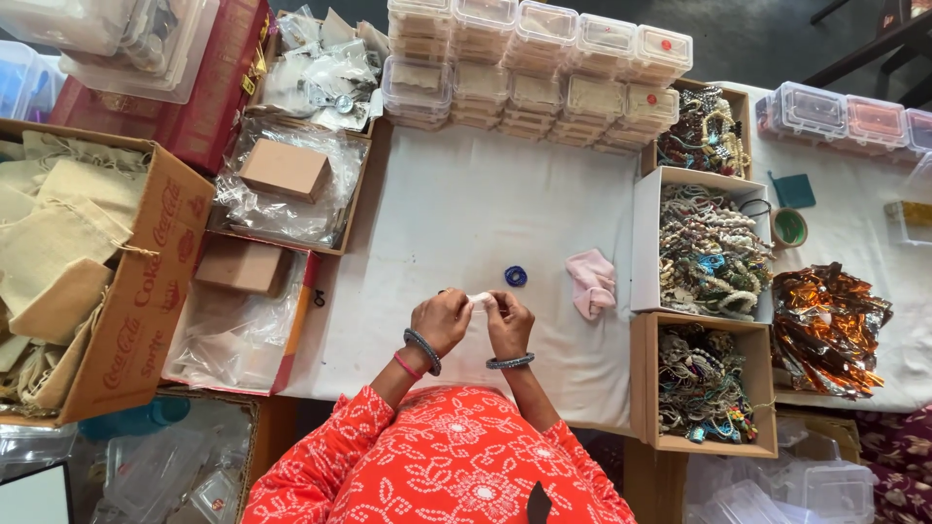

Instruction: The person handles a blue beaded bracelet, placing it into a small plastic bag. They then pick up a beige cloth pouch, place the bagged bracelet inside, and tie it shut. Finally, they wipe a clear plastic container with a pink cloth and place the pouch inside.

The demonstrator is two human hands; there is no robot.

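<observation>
Both hands meet over the near edge of the white-covered table (466,204), pinching a small white piece (480,300) between them. The left hand (442,320) is curled closed on its left end, the right hand (507,320) closed on its right end, fingertips almost touching. Just beyond them a small blue ring (515,276) lies on the cloth, and to its right a crumpled pink cloth (591,281). Further right stand open boxes of beaded bracelets (707,252). At the far side are stacked clear plastic containers (534,68). On the left, a cardboard carton of beige cloth pouches (53,243) sits beside trays of plastic bags (243,330).
</observation>
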